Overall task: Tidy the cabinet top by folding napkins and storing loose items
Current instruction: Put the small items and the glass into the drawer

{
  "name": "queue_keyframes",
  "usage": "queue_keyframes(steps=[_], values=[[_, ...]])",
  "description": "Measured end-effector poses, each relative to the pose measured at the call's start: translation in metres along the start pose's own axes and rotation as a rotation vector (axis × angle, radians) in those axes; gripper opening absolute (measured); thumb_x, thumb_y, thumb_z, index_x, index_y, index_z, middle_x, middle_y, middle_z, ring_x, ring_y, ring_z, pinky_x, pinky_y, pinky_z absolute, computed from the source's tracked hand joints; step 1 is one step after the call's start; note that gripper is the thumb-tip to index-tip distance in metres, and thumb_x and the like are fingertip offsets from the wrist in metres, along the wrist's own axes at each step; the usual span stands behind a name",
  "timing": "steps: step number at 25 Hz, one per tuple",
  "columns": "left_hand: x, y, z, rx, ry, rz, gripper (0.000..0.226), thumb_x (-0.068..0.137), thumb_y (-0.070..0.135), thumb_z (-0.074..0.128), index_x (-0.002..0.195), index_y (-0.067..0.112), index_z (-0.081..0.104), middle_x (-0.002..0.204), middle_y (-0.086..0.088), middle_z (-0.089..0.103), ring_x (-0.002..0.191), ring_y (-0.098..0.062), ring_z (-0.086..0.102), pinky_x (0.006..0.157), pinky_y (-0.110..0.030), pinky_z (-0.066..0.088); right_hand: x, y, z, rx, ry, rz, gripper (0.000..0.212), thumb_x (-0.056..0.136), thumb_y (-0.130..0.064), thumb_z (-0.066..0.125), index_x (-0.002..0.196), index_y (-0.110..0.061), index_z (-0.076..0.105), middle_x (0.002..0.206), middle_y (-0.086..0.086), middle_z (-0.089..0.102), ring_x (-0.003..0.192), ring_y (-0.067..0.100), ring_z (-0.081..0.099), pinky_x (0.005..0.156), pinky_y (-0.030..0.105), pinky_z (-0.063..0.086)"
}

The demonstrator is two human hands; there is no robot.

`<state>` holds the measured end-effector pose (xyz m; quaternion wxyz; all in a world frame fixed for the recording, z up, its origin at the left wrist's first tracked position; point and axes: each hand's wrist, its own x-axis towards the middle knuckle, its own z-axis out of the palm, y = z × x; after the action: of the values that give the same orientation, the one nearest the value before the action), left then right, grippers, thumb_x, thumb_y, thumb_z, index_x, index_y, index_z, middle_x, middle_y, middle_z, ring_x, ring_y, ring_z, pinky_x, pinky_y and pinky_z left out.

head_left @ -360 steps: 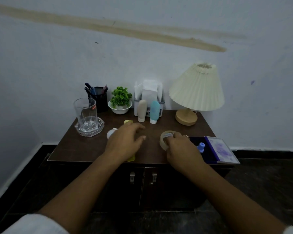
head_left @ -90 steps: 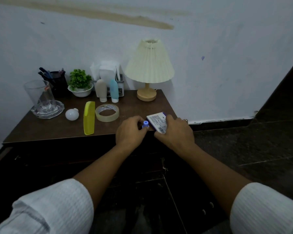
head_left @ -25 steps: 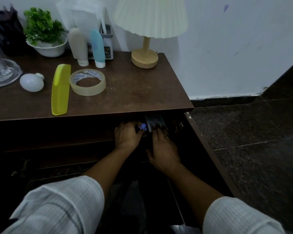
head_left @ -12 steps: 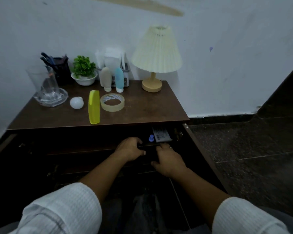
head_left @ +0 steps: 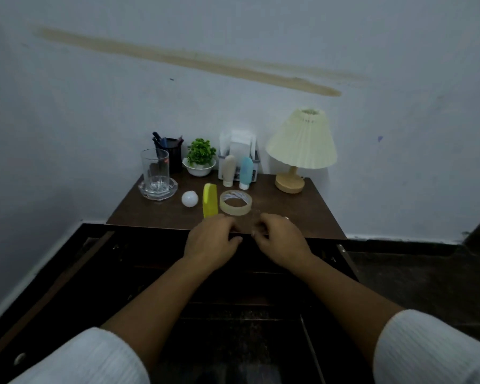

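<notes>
On the brown cabinet top (head_left: 288, 214) lie a yellow comb (head_left: 209, 200), a roll of clear tape (head_left: 235, 202) and a small white round item (head_left: 189, 199). White napkins stand in a holder (head_left: 239, 145) at the back, with a beige tube (head_left: 229, 171) and a blue tube (head_left: 245, 173) in front. My left hand (head_left: 211, 241) and my right hand (head_left: 281, 239) hover at the front edge, fingers loosely curled, holding nothing. The left hand sits just below the comb's near end.
A glass in a glass ashtray (head_left: 157, 176), a black pen cup (head_left: 169, 152), a potted plant (head_left: 201, 157) and a cream lamp (head_left: 301, 145) stand along the back. Both cabinet doors (head_left: 47, 295) hang open below. Wall behind, dark floor to the right.
My hands have come up out of the open cabinet to the top's front edge. The small box and blue-capped item stay inside, out of sight now.
</notes>
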<state>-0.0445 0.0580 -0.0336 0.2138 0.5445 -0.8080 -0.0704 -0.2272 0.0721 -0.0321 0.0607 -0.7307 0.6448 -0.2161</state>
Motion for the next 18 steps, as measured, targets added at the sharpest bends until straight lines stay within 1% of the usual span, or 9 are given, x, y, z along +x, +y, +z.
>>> queue_keyframes(steps=[1,2,4,5,7,10,12,15,18], values=[[0.003,-0.011,0.001,0.029,0.062,-0.010,0.033,0.088,0.043,0.065,0.118,0.028,0.065,0.119,0.005,0.063,0.114,-0.020,0.057,0.087,-0.040,0.053,0.012,-0.003,0.001,0.006,-0.002,0.005,0.029,0.093,-0.037,0.062,0.116,-0.020,0.061,0.112,0.001,0.066,0.104,0.020,0.061,0.085,0.038,0.052],[0.005,-0.021,0.003,0.065,0.082,-0.022,0.038,0.088,0.042,0.065,0.124,0.027,0.062,0.125,0.003,0.060,0.118,-0.022,0.054,0.091,-0.041,0.051,0.023,-0.005,0.004,0.002,-0.018,0.012,0.039,0.092,-0.038,0.063,0.126,-0.020,0.057,0.120,0.004,0.063,0.111,0.022,0.059,0.090,0.040,0.052],[0.011,-0.038,0.010,0.135,0.047,-0.041,0.055,0.088,0.041,0.067,0.138,0.026,0.053,0.142,-0.001,0.051,0.131,-0.024,0.046,0.102,-0.042,0.046,0.044,-0.007,0.011,-0.016,-0.065,0.030,0.059,0.090,-0.042,0.065,0.142,-0.022,0.045,0.132,0.010,0.056,0.121,0.028,0.054,0.097,0.043,0.050],[0.013,-0.043,0.014,0.164,0.019,-0.038,0.062,0.087,0.041,0.068,0.143,0.025,0.048,0.149,-0.003,0.045,0.137,-0.024,0.041,0.108,-0.042,0.041,0.053,-0.007,0.016,-0.027,-0.082,0.039,0.065,0.090,-0.045,0.064,0.146,-0.023,0.040,0.134,0.012,0.053,0.124,0.030,0.053,0.098,0.044,0.050],[0.019,-0.049,0.023,0.206,-0.029,-0.020,0.069,0.088,0.039,0.068,0.149,0.025,0.040,0.156,-0.004,0.039,0.144,-0.023,0.035,0.116,-0.043,0.032,0.070,-0.005,0.028,-0.110,-0.119,0.050,0.068,0.091,-0.051,0.061,0.149,-0.025,0.036,0.136,0.014,0.052,0.126,0.033,0.051,0.098,0.046,0.050],[0.027,-0.051,0.033,0.246,-0.019,0.018,0.061,0.092,0.031,0.063,0.149,0.028,0.042,0.155,-0.003,0.042,0.143,-0.023,0.038,0.118,-0.045,0.027,0.080,-0.001,0.040,-0.266,-0.108,0.055,0.059,0.094,-0.056,0.053,0.144,-0.025,0.044,0.134,0.014,0.055,0.124,0.034,0.051,0.095,0.046,0.050],[0.031,-0.052,0.037,0.280,0.027,0.064,0.052,0.092,0.024,0.062,0.143,0.028,0.051,0.147,-0.002,0.053,0.134,-0.024,0.048,0.113,-0.043,0.033,0.079,0.000,0.045,-0.279,-0.043,0.061,0.051,0.095,-0.053,0.050,0.137,-0.025,0.050,0.129,0.013,0.058,0.119,0.033,0.054,0.090,0.046,0.052],[0.029,-0.051,0.036,0.322,0.050,0.157,0.038,0.091,0.019,0.058,0.128,0.026,0.066,0.125,0.001,0.067,0.112,-0.024,0.063,0.096,-0.040,0.049,0.067,0.002,0.043,-0.276,0.012,0.081,0.045,0.096,-0.052,0.048,0.129,-0.023,0.056,0.122,0.013,0.060,0.112,0.033,0.057,0.084,0.044,0.053],[0.014,-0.045,0.032,0.301,0.072,0.214,0.027,0.090,0.018,0.059,0.114,0.024,0.071,0.112,0.003,0.071,0.100,-0.022,0.068,0.079,-0.039,0.057,0.043,0.009,0.034,-0.273,0.024,0.079,0.043,0.096,-0.053,0.049,0.126,-0.023,0.056,0.117,0.012,0.060,0.108,0.032,0.058,0.081,0.043,0.053]])
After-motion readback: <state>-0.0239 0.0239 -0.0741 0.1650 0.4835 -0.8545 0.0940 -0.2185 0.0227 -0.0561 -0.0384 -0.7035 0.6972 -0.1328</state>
